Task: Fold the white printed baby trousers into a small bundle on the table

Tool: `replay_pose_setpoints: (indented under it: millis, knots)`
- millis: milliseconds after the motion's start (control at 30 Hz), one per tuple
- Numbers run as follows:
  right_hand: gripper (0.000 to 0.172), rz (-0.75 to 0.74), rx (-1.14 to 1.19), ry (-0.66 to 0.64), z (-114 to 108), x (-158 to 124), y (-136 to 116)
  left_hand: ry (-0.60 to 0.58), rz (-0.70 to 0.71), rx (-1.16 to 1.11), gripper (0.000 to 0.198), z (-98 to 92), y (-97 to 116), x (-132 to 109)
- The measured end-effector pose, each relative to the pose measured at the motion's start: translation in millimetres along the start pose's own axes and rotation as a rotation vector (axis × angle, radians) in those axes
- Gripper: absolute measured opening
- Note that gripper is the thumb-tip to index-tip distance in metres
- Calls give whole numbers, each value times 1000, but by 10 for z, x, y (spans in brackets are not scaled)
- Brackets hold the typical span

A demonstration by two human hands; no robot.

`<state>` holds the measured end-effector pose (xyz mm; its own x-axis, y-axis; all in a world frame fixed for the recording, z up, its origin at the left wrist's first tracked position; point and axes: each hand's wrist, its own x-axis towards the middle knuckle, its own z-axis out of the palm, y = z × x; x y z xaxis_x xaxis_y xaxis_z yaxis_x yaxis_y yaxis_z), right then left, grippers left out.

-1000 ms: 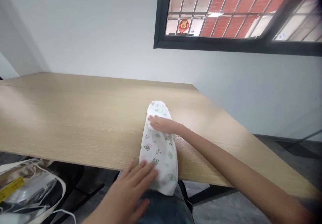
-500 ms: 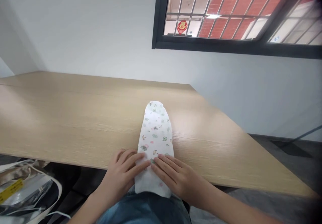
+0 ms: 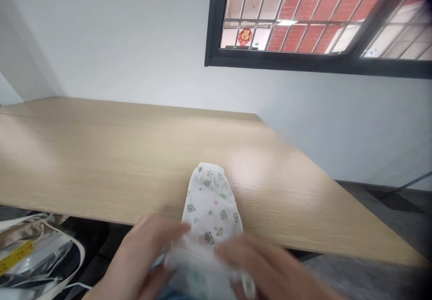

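Note:
A long, narrow folded white cloth (image 3: 212, 201), printed with small green, pink and yellow figures, lies with its rounded far end on the table. Its near end is raised off the table's front edge and smeared by motion. My left hand (image 3: 141, 250) grips the left side of that near end, thumb beneath and fingers above. On the other side my right hand (image 3: 266, 264) is closed on the cloth's right edge, its fingers blurred. Exactly how the fingertips pinch the fabric is hard to see.
The pale wooden table (image 3: 118, 156) runs to a white wall, its right edge slanting toward me. A barred window (image 3: 286, 21) is above. At lower left stands a bag (image 3: 40, 255) with a pale strap, clear plastic packets and a yellow label.
The cloth has slid toward me, its far end now nearer the table's front. My hands moved from lying flat on it to gripping and lifting its near end.

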<state>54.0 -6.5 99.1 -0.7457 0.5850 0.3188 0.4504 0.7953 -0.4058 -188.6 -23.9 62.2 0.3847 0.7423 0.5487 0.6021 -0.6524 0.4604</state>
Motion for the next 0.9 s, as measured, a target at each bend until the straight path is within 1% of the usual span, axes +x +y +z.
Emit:
replay_pose_setpoints:
  millis: [33,67,133,167,233,300,367,400,433,467,533,567,600,633,667,700,767,800,833,900]
  knots:
    - [30,19,-27,80,-43,127,115,57,-72,43,28,31,-46,183]
    - [28,19,-43,137,-90,271,262,37,-159,55,31,75,-110,390]
    - [25,77,-56,174,-178,570,625,-44,-300,73,38,197,-289,823]
    - [24,141,-58,152,-211,704,824,-85,-355,95,40,270,-396,1019]
    - [25,265,-30,98,-235,905,1203,-121,-370,101,38,423,-619,1310]
    - [25,332,9,-12,-204,997,1496,-166,-355,97,32,560,-810,1440]
    - [28,331,2,-121,-140,996,1660,-200,-335,92,26,648,-920,1428]
    - [29,323,-40,-133,-106,972,1689,-201,-326,91,25,666,-935,1385]
    - [31,313,-113,-104,-74,939,1684,-185,-321,92,25,667,-922,1330]
    - [32,293,-205,-46,-46,903,1649,-159,-315,92,28,651,-884,1270]
    - [34,207,-368,74,8,829,1504,-99,-296,96,35,590,-749,1158]
    - [34,139,-405,88,42,796,1403,-81,-272,81,38,558,-665,1114]
    - [34,66,-404,64,86,763,1290,-89,-235,41,40,534,-581,1080]
    - [33,0,-373,19,144,731,1170,-135,-183,-19,42,525,-505,1058]
    - [33,-46,-336,-33,216,697,1048,-219,-118,-87,43,534,-445,1048]
    - [34,-67,-312,-80,299,662,931,-328,-47,-141,45,563,-407,1052]
    - [40,-35,-310,-140,479,585,727,-542,86,-129,46,675,-410,1108]
    - [45,1,-321,-157,562,545,648,-607,130,-65,44,748,-448,1160]
    - [52,33,-329,-170,633,506,585,-635,158,5,41,823,-504,1229]
    - [69,57,-331,-179,735,435,501,-618,166,106,39,965,-644,1402]
